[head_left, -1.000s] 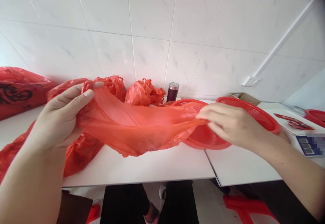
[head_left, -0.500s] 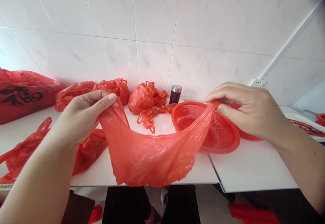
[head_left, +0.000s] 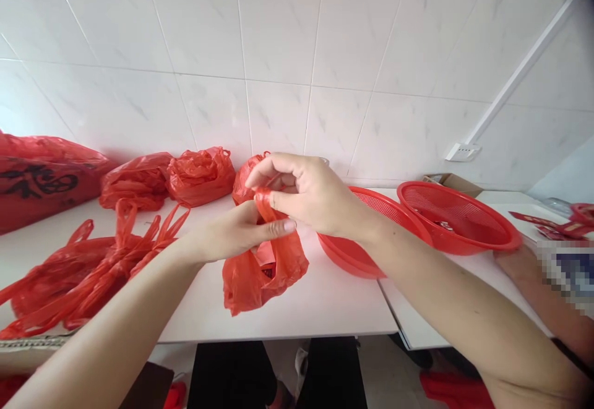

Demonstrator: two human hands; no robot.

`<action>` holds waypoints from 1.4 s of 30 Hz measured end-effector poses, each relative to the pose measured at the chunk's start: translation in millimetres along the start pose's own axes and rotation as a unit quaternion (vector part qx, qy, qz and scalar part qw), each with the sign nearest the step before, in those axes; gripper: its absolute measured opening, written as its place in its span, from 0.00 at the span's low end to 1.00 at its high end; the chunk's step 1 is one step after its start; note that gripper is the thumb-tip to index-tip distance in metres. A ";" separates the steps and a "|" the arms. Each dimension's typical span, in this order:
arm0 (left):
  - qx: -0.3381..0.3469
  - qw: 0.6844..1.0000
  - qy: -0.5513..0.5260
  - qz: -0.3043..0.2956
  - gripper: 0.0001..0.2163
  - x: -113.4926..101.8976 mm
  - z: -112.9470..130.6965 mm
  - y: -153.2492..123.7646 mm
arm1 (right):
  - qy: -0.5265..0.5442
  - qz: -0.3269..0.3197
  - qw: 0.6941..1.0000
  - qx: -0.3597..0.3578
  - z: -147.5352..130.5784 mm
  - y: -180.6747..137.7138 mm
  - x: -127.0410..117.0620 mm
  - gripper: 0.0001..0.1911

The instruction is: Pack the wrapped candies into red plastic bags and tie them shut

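A small red plastic bag (head_left: 290,263) hangs in front of me over the table, its mouth gathered upward. My right hand (head_left: 313,195) pinches one of its handle loops from above. Just below and to the left, my left hand (head_left: 236,232) is closed on the same bag near the handles, its thumb pointing right. Through the opening shows a reddish printed item (head_left: 268,270), mostly hidden, which I cannot make out. Several red bags with knotted handles (head_left: 123,260) lie left of my left forearm.
More filled red bags (head_left: 202,177) line the tiled wall, with a large red bag (head_left: 46,177) far left. Red mesh baskets stand to the right, one (head_left: 352,257) near my forearm, another (head_left: 464,236) beside another person's arm (head_left: 529,279). A cardboard box (head_left: 457,183) sits behind.
My hands have come together from wide apart, and the stretched bag is now bunched between them. At right, a basket shows more fully, with another person's arm beside it.
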State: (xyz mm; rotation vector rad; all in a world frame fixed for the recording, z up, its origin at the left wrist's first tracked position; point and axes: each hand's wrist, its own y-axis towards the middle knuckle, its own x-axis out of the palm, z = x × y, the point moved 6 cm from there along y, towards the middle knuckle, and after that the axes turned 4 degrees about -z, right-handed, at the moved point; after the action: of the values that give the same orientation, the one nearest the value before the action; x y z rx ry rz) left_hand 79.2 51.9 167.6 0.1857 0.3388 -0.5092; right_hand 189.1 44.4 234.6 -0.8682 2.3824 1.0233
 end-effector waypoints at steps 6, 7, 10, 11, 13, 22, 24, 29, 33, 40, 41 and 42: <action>-0.060 0.986 -0.145 0.050 0.16 -4.7 -20.2 1.7 | -0.014 0.016 0.998 0.066 42.1 -13.0 5.3 0.11; -0.065 0.986 -0.146 0.047 0.16 -3.7 -22.5 1.6 | 0.009 0.004 0.996 0.086 49.1 -17.7 7.7 0.08; -0.053 0.988 -0.134 0.048 0.16 -3.4 -23.6 1.0 | 0.082 0.029 0.991 0.097 48.8 -32.5 9.8 0.03; -0.041 0.990 -0.127 0.041 0.15 -3.7 -21.6 0.5 | 0.099 0.046 0.990 0.088 42.6 -37.4 9.6 0.03; -0.015 0.996 -0.093 0.009 0.14 -4.3 -15.0 -1.3 | 0.124 0.052 0.988 0.069 28.4 -45.7 12.1 0.04; 0.028 0.975 0.217 0.027 0.09 -1.1 -7.1 -5.3 | 0.091 0.090 0.981 0.144 80.3 -47.8 32.1 0.14; 0.053 0.945 0.300 0.117 0.11 -2.6 -8.1 -6.2 | 0.121 0.078 0.979 0.143 90.9 -46.5 41.4 0.14; 0.135 0.905 0.320 0.245 0.15 -6.0 -4.2 -16.3 | 0.238 0.042 0.956 0.168 86.5 -50.7 56.0 0.09; 0.101 0.944 0.252 0.187 0.13 -7.5 -16.2 -21.5 | 0.257 0.087 0.951 0.150 73.1 -59.1 55.0 0.12; 0.004 0.934 0.210 0.288 0.16 -33.6 -86.6 -76.7 | 0.344 0.266 0.883 0.179 100.4 -104.2 43.5 0.14; -0.006 0.925 0.193 0.329 0.16 -39.3 -99.9 -89.2 | 0.356 0.305 0.864 0.186 107.9 -113.3 38.9 0.14; -0.016 0.920 0.166 0.355 0.16 -42.0 -113.2 -99.6 | 0.366 0.334 0.848 0.190 114.5 -120.9 35.7 0.14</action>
State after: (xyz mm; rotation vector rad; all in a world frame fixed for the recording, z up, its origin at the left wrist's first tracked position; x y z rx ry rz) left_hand -36.2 14.2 68.7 0.3454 0.5766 0.2545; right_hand 258.8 51.7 79.3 -0.2709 3.5225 0.3707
